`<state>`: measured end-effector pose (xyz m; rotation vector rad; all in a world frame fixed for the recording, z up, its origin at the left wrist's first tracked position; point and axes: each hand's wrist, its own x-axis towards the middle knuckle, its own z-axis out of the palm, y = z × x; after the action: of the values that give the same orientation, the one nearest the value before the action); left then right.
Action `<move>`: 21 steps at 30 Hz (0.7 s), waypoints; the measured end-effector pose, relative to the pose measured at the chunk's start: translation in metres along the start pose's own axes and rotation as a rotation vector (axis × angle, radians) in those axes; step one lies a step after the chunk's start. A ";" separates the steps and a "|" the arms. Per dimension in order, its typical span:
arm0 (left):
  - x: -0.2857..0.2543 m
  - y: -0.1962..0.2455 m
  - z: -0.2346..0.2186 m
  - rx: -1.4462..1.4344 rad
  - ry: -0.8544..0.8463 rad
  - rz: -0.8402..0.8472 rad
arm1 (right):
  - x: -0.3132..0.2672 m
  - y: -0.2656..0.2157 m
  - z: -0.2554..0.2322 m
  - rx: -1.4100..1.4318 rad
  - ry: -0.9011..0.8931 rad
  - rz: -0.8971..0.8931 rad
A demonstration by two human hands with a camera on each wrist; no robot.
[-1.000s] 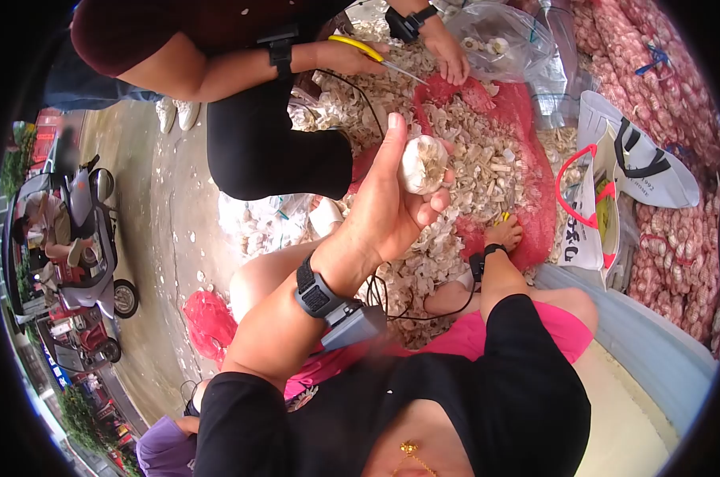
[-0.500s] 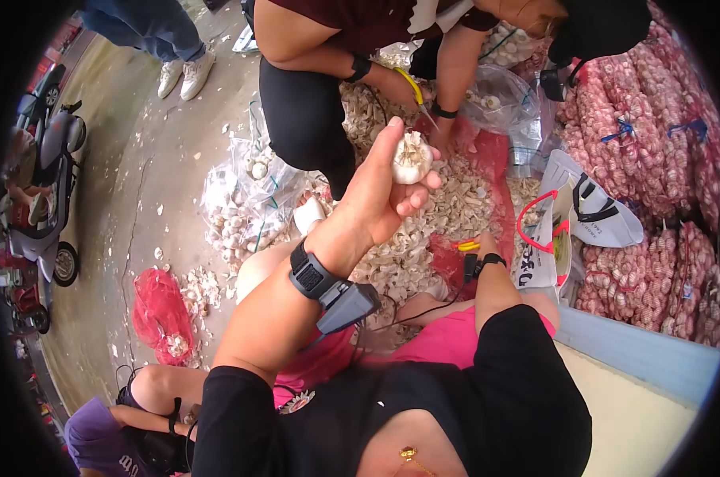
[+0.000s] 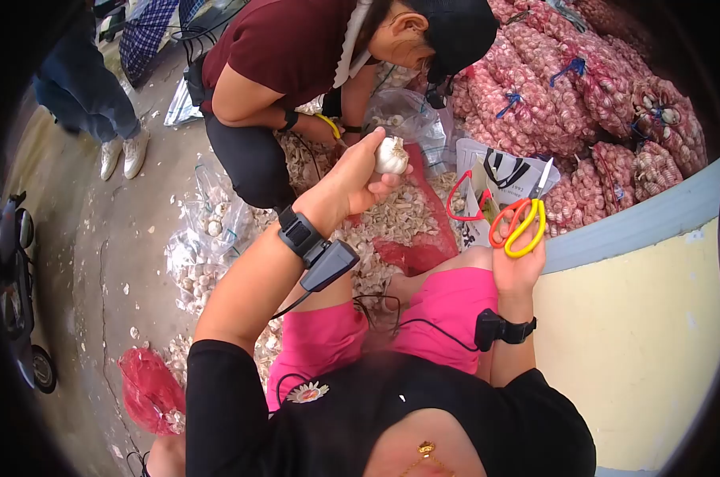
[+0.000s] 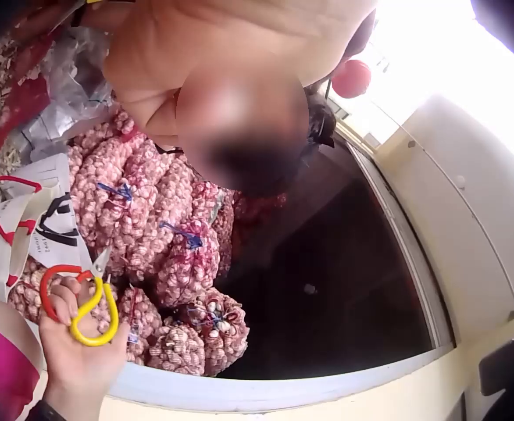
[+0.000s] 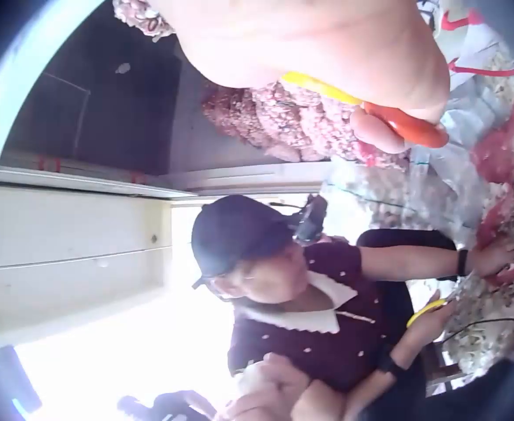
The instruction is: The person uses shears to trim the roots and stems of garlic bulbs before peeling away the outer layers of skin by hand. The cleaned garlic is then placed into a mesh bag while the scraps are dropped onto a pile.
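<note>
In the head view my left hand (image 3: pixel 355 181) holds a white garlic bulb (image 3: pixel 392 156) between thumb and fingers, above the peelings. At the right, my raised right hand (image 3: pixel 519 266) holds scissors (image 3: pixel 525 228) with red and yellow handles, blades pointing up. The left wrist view shows these scissors (image 4: pixel 99 309) with fingers through the red handle, and my left hand (image 4: pixel 231 44) large at the top, partly blurred. Part of the scissors (image 5: pixel 406 124) shows beneath my right palm (image 5: pixel 327 48) in the right wrist view.
Garlic peelings (image 3: pixel 404 219) cover the ground and red netting. Another person (image 3: pixel 276 63) crouches opposite with yellow-handled scissors. Stacked net sacks of garlic (image 3: pixel 535 95), a white bag (image 3: pixel 499 171) and a low ledge (image 3: pixel 638 226) stand at the right; bagged bulbs (image 3: pixel 197 278) lie left.
My right hand has risen from the peelings, bringing the scissors into full sight. The garlic bulb stays in my left hand, which sits slightly further left. The head view has swung rightward.
</note>
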<state>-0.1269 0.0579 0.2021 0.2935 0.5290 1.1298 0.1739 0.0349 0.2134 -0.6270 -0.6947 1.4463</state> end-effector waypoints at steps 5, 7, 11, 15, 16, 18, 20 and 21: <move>0.024 -0.015 0.022 0.111 0.032 0.001 | -0.003 -0.029 -0.004 -0.389 -0.241 -0.129; 0.042 -0.016 0.025 0.188 0.047 0.018 | 0.018 -0.022 -0.019 -0.846 -0.426 -0.201; 0.079 -0.027 0.023 0.356 0.167 0.117 | 0.036 0.008 -0.003 -1.354 -0.486 -0.115; 0.109 -0.038 0.006 0.442 0.229 0.092 | 0.059 0.049 -0.011 -1.348 -0.422 -0.016; 0.113 -0.041 0.003 0.469 0.239 0.081 | 0.064 0.057 -0.017 -1.384 -0.416 -0.070; 0.122 -0.042 0.005 0.466 0.299 0.054 | 0.071 0.066 -0.018 -1.474 -0.413 -0.177; 0.132 -0.045 0.003 0.410 0.291 0.064 | 0.074 0.065 -0.014 -1.493 -0.394 -0.172; 0.134 -0.046 0.003 0.359 0.285 0.089 | 0.075 0.061 -0.010 -1.507 -0.382 -0.182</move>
<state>-0.0463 0.1617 0.1484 0.4737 0.9833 1.1676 0.1409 0.1125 0.1646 -1.3537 -2.1089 0.6408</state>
